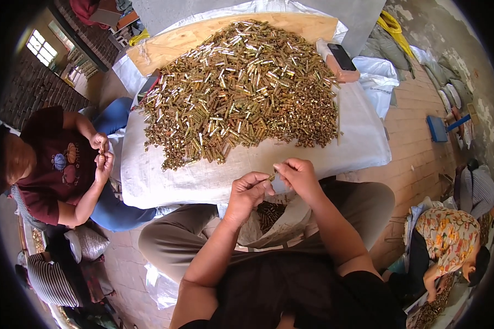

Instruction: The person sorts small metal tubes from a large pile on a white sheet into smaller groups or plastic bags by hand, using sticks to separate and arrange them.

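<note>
My left hand (248, 193) and my right hand (297, 174) meet just past the near edge of the white-covered table (164, 183). Both are closed in a pinch on one small brass-coloured metal fitting (272, 177); its exact kind is too small to tell. Ahead of them spreads a large heap of gold-coloured metal sleeves (219, 104), with smaller nut-like pieces (307, 118) along its near right side. Below my hands, between my knees, an open whitish sack (291, 219) holds several darker metal pieces (270, 215).
A wooden board (181, 41) borders the heap at the back. A black phone (341, 56) rests on a brick-like block (343, 71) at right. One co-worker (55, 164) sits at the left, pinching something small. Another person (447, 236) bends over at lower right. A blue dustpan (437, 129) stands on the floor.
</note>
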{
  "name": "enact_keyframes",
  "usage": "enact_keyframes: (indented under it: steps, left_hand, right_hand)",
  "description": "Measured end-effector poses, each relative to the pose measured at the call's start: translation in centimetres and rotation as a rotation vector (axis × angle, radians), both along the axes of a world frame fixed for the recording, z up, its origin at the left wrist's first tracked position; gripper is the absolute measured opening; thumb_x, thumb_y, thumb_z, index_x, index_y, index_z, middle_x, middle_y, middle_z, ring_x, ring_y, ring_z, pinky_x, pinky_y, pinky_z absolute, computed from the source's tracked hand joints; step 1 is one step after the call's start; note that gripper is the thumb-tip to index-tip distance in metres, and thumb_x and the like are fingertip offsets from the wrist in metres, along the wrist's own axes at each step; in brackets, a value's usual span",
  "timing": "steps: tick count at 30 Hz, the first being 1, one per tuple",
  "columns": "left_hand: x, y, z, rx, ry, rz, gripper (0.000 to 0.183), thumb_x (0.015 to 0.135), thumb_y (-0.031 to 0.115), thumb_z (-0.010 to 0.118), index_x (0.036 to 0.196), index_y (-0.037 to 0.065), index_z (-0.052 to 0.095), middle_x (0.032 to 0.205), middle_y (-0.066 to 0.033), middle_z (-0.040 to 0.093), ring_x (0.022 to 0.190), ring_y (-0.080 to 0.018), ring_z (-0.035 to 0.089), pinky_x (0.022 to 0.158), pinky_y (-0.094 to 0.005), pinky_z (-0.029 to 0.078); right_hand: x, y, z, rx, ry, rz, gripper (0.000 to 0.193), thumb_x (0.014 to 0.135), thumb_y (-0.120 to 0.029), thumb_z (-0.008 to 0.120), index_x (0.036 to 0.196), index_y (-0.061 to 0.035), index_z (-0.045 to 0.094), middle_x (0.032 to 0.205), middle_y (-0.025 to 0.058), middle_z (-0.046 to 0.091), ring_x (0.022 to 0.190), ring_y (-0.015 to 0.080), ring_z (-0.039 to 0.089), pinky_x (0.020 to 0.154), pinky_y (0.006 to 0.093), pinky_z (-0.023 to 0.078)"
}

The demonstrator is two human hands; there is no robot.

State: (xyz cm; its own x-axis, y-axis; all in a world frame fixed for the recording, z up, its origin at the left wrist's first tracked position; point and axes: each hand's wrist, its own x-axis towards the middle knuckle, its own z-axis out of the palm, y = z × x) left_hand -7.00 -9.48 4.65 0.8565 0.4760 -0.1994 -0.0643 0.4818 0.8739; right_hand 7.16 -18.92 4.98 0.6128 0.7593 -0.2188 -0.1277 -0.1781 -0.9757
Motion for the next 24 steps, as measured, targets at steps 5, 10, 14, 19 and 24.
enact_keyframes:
  steps: [5, 10, 14, 19, 24]
  left_hand:
    - [-0.4, 0.5, -0.5, -0.152, -0.100, -0.013, 0.013, 0.087, 0.003, 0.054, 0.099, 0.005, 0.060, 0.076, -0.0072, 0.063, 0.045, -0.0032, 0.033, 0.040, -0.0173, 0.023]
    - [-0.4, 0.4, -0.1, -0.200, -0.180, -0.070, 0.014, 0.088, 0.002, 0.052, 0.099, 0.006, 0.060, 0.079, -0.0089, 0.063, 0.046, -0.0033, 0.034, 0.040, -0.0171, 0.024]
    - [-1.3, 0.7, 0.2, -0.158, -0.120, -0.104, 0.013, 0.088, 0.003, 0.052, 0.098, 0.005, 0.059, 0.079, -0.0113, 0.063, 0.047, -0.0043, 0.035, 0.042, -0.0175, 0.025]
    - [-1.3, -0.1, -0.1, -0.147, -0.026, -0.138, 0.015, 0.088, 0.003, 0.052, 0.101, 0.004, 0.059, 0.075, -0.0110, 0.063, 0.047, -0.0047, 0.037, 0.042, -0.0172, 0.026]
    - [-0.4, -0.7, -0.1, -0.206, -0.010, -0.170, 0.013, 0.087, 0.004, 0.053, 0.098, 0.003, 0.060, 0.074, -0.0113, 0.063, 0.048, -0.0053, 0.038, 0.044, -0.0175, 0.028]
  right_hand:
    - [2.8, 1.9, -3.3, -0.033, -0.115, -0.070, 0.021, 0.082, -0.016, 0.063, 0.073, 0.0028, 0.061, 0.058, 0.0034, 0.057, 0.047, 0.0099, 0.049, 0.046, 0.0257, 0.040]
    - [4.7, 3.1, -4.8, 0.030, -0.481, -0.157, 0.021, 0.079, -0.017, 0.063, 0.090, 0.0008, 0.061, 0.073, 0.0147, 0.063, 0.065, 0.0260, 0.061, 0.060, 0.0348, 0.046]
    - [5.6, 0.4, -3.4, -0.093, -0.767, -0.088, 0.023, 0.080, -0.014, 0.064, 0.097, 0.0002, 0.061, 0.075, 0.0113, 0.063, 0.066, 0.0182, 0.060, 0.061, 0.0303, 0.047]
    - [10.1, -4.6, -3.4, -0.271, -0.765, -0.317, 0.021, 0.079, -0.022, 0.061, 0.087, -0.0018, 0.062, 0.082, 0.0189, 0.062, 0.077, 0.0369, 0.059, 0.069, 0.0428, 0.047]
    - [14.9, -4.9, -2.3, -0.472, -0.790, -0.562, 0.020, 0.078, -0.021, 0.062, 0.082, -0.0009, 0.061, 0.081, 0.0202, 0.062, 0.079, 0.0373, 0.060, 0.070, 0.0425, 0.048]
